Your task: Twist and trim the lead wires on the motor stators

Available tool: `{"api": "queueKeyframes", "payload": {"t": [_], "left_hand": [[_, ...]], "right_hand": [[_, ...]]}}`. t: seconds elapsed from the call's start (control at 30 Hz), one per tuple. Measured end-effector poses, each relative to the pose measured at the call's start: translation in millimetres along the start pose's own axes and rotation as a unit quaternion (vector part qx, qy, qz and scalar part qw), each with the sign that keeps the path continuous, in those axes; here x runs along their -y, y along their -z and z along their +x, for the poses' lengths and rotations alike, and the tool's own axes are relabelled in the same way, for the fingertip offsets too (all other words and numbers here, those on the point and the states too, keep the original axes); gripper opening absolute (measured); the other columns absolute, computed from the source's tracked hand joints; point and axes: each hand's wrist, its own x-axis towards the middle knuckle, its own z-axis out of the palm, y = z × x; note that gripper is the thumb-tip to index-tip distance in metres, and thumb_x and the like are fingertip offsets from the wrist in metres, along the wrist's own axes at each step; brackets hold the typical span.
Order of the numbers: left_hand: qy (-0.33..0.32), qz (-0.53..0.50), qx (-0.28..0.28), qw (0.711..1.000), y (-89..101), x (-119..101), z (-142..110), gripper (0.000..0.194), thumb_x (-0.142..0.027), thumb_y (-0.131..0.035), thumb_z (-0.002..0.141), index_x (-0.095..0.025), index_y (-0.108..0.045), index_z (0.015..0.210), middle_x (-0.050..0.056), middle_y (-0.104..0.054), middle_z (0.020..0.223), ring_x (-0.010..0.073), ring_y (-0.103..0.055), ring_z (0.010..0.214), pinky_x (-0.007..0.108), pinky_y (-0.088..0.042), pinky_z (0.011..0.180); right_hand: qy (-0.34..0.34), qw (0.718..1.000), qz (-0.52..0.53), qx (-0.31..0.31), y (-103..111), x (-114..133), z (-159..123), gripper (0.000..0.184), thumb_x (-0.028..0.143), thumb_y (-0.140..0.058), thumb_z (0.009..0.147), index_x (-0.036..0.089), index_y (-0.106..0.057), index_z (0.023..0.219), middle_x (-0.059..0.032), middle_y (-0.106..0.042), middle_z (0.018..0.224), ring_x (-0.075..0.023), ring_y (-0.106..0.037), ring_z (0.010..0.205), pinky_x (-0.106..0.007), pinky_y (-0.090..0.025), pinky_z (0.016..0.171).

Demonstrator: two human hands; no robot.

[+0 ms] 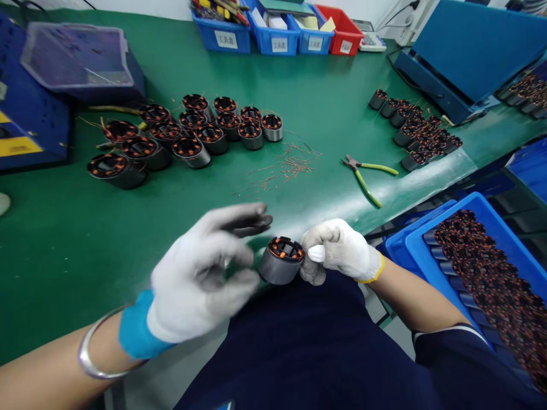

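Observation:
A motor stator (281,267), a dark grey steel ring with copper windings inside, stands upright between my hands near the table's front edge. My right hand (335,250), in a white knit glove with a yellow cuff, is closed at its right side, fingers curled against the wall and rim. A white cover sits on the thumb tip; any wire in the pinch is too small to see. To the left, my left hand (209,265) is open, its fingers apart and somewhat blurred. Its white glove has grey-stained fingertips and a blue cuff.
Beyond lie copper wire scraps (294,162) and green-handled cutters (361,171). Groups of stators stand at left (188,149) and right (421,128). A blue crate (474,205) of stators is at lower right. Bins (277,42) line the back; a blue machine (474,51) stands at right.

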Motion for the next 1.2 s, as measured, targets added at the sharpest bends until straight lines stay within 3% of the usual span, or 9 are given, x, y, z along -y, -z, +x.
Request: {"api": "queueKeyframes", "payload": {"t": [0.17,0.37,0.53,0.63,0.73,0.83,0.93,1.07,1.2], "left_hand": [[0.32,-0.2,0.265,0.887,-3.6,-8,11,0.058,-0.065,-0.041,0.088,-0.014,-0.069,0.09,0.011,-0.069,0.068,0.021,-0.064,0.052,0.034,-0.056,0.049],[0.094,-0.232,0.007,0.968,-2.8,-22,1,0.012,-0.034,-0.077,0.073,-0.024,-0.074,0.078,0.004,-0.069,0.117,0.0256,-0.065,0.109,0.032,-0.056,0.089],[0.133,-0.176,0.166,0.961,-8.9,-7,4,0.042,-0.049,-0.055,0.088,-0.017,-0.071,0.11,0.012,-0.073,0.091,0.025,-0.069,0.076,0.037,-0.059,0.066],[-0.052,0.028,0.115,0.992,-8.1,2,8,0.03,-0.038,-0.06,0.086,-0.017,-0.069,0.107,0.01,-0.073,0.088,0.023,-0.068,0.079,0.036,-0.058,0.074],[-0.291,0.19,0.046,0.937,-4.0,9,9,0.034,-0.025,-0.07,0.079,-0.022,-0.064,0.112,0.012,-0.071,0.105,0.0254,-0.066,0.102,0.039,-0.054,0.09],[-0.332,0.243,0.04,0.911,-2.9,12,7,0.041,-0.024,-0.069,0.081,-0.021,-0.057,0.12,0.014,-0.067,0.107,0.0238,-0.066,0.101,0.034,-0.056,0.083],[-0.265,0.228,0.015,0.937,-6.1,7,5,0.04,-0.024,-0.068,0.08,-0.019,-0.055,0.117,0.012,-0.066,0.103,0.0186,-0.067,0.087,0.029,-0.055,0.075],[-0.171,0.2,0.0,0.965,-9.6,3,6,0.036,-0.027,-0.07,0.076,-0.019,-0.058,0.108,0.007,-0.066,0.1,0.017,-0.068,0.084,0.027,-0.054,0.076],[-0.13,0.188,0.015,0.973,-9.6,2,6,0.032,-0.029,-0.069,0.075,-0.017,-0.06,0.104,0.006,-0.067,0.099,0.0171,-0.067,0.084,0.028,-0.053,0.078]], "right_hand": [[0.015,0.999,-0.029,-0.02,0,3,-2,0.028,0.035,-0.075,0.076,0.011,-0.064,0.07,-0.003,-0.068,0.063,-0.0101,-0.063,0.05,-0.019,-0.053,0.048],[0.006,1.0,0.008,-0.006,-2,1,-2,0.03,0.038,-0.076,0.074,0.012,-0.062,0.071,-0.0024,-0.067,0.061,-0.0113,-0.062,0.046,-0.02,-0.051,0.043],[-0.006,0.996,-0.092,0.003,-9,9,-2,0.025,0.032,-0.073,0.077,0.011,-0.064,0.069,-0.0022,-0.066,0.063,-0.009,-0.062,0.051,-0.018,-0.053,0.049],[-0.013,0.997,-0.079,-0.003,-9,5,3,0.026,0.035,-0.073,0.076,0.011,-0.063,0.07,-0.0018,-0.066,0.063,-0.0087,-0.061,0.049,-0.018,-0.051,0.048],[-0.024,0.999,-0.036,-0.012,-6,-4,7,0.035,0.045,-0.072,0.073,0.013,-0.06,0.068,-0.0015,-0.065,0.06,-0.0096,-0.057,0.043,-0.021,-0.05,0.043],[-0.009,0.992,-0.12,-0.03,-3,-4,6,0.037,0.049,-0.064,0.079,0.014,-0.058,0.07,-0.0021,-0.064,0.061,-0.0105,-0.056,0.045,-0.023,-0.05,0.046],[0.112,0.92,-0.375,-0.032,1,12,0,0.04,0.054,-0.058,0.083,0.014,-0.062,0.089,-0.009,-0.069,0.083,-0.0176,-0.065,0.07,-0.032,-0.055,0.066],[0.317,0.723,-0.614,-0.019,4,35,-5,0.072,0.065,-0.062,0.073,0.013,-0.053,0.122,-0.0195,-0.062,0.12,-0.0307,-0.059,0.113,-0.05,-0.043,0.1],[0.328,0.56,-0.761,0.002,1,37,0,0.027,0.033,-0.053,0.089,0.018,-0.058,0.11,-0.01,-0.068,0.102,-0.0259,-0.06,0.109,-0.056,-0.028,0.11]]}}
